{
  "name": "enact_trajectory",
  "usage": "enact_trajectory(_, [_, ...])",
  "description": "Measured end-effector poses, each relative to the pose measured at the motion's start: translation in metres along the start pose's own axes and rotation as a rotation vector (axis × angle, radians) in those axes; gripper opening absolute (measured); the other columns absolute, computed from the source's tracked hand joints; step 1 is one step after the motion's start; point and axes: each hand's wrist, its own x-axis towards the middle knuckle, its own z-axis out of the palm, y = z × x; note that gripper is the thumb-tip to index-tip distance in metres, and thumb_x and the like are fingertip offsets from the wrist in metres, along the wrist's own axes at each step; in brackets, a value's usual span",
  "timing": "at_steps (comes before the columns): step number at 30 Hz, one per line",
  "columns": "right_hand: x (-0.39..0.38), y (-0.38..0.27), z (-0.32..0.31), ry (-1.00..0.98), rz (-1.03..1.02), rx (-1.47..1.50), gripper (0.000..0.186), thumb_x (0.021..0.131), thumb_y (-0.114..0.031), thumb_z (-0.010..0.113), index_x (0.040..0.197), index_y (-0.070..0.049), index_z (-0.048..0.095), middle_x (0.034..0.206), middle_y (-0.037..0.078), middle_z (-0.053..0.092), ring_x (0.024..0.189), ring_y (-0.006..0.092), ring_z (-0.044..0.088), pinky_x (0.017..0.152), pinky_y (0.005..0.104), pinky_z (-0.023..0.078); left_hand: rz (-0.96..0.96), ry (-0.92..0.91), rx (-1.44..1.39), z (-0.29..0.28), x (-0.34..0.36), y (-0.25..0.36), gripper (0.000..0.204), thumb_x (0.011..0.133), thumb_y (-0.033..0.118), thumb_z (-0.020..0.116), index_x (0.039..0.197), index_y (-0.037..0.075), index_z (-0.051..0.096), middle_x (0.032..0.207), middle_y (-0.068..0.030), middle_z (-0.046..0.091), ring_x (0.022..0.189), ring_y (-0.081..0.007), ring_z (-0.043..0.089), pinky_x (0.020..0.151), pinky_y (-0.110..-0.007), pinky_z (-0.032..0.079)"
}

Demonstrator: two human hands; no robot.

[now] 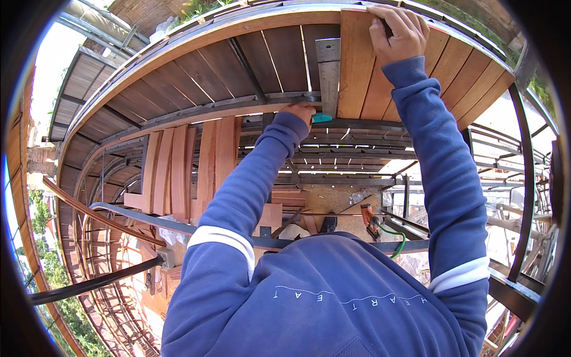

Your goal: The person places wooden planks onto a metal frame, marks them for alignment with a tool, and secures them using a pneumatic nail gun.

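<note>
A try square with a steel blade (329,77) and a teal stock (322,118) lies along the left edge of a reddish-brown wooden board (355,68). My left hand (299,111) is closed at the near end of the square, against the teal stock; its fingertips are partly hidden. At the far end of the boards, my right hand (401,34) bends its fingers and thumb over the outer edge, gripping the board there. More fitted boards (461,77) fan out to the right. Left of the square, the curved dark metal frame (241,65) shows gaps between darker slats beneath.
Loose wooden boards (172,169) lean below the frame at left. An orange power tool (369,215) with a green hose (399,244) is low at the right of centre. Curved metal rails (143,219) and a black post (101,282) stand at left; steel bars (520,190) at right.
</note>
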Motion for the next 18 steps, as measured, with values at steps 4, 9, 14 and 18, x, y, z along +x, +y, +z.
enact_trajectory(4, [-0.003,0.007,0.006,0.02,-0.037,-0.017,0.015,0.078,-0.011,0.064,0.091,-0.013,0.072,0.091,0.004,0.072,0.091,0.0256,0.065,0.088,0.0389,0.045,0.002,0.016,-0.022,-0.001,0.003,0.0,0.023,0.083,0.016,0.069,0.105,0.015,0.07,0.105,-0.0078,0.066,0.097,-0.0313,0.067,0.082,-0.042,0.055])
enact_trajectory(9, [-0.011,0.019,0.016,0.015,-0.095,-0.047,0.015,0.084,-0.012,0.067,0.097,-0.015,0.075,0.097,-0.002,0.075,0.093,0.019,0.066,0.091,0.034,0.046,0.059,0.167,-0.08,0.015,-0.003,-0.005,0.027,0.082,0.013,0.069,0.108,0.018,0.068,0.104,-0.0057,0.064,0.098,-0.0304,0.066,0.083,-0.04,0.056])
enact_trajectory(14, [-0.016,0.026,0.021,0.037,-0.092,-0.055,0.016,0.083,-0.011,0.067,0.097,-0.015,0.075,0.098,-0.002,0.075,0.093,0.0188,0.066,0.092,0.0342,0.046,0.088,0.254,-0.124,0.022,-0.008,-0.003,0.029,0.081,0.01,0.07,0.108,0.018,0.067,0.105,-0.0047,0.062,0.099,-0.0291,0.064,0.085,-0.039,0.055])
enact_trajectory(18, [-0.018,0.032,0.027,0.078,-0.078,-0.032,0.013,0.082,-0.014,0.068,0.092,-0.018,0.075,0.092,-0.003,0.074,0.091,0.0185,0.064,0.096,0.0353,0.041,0.111,0.264,-0.153,0.024,-0.005,-0.005,0.028,0.08,0.008,0.07,0.107,0.017,0.068,0.104,-0.0047,0.061,0.097,-0.0286,0.064,0.084,-0.039,0.055])
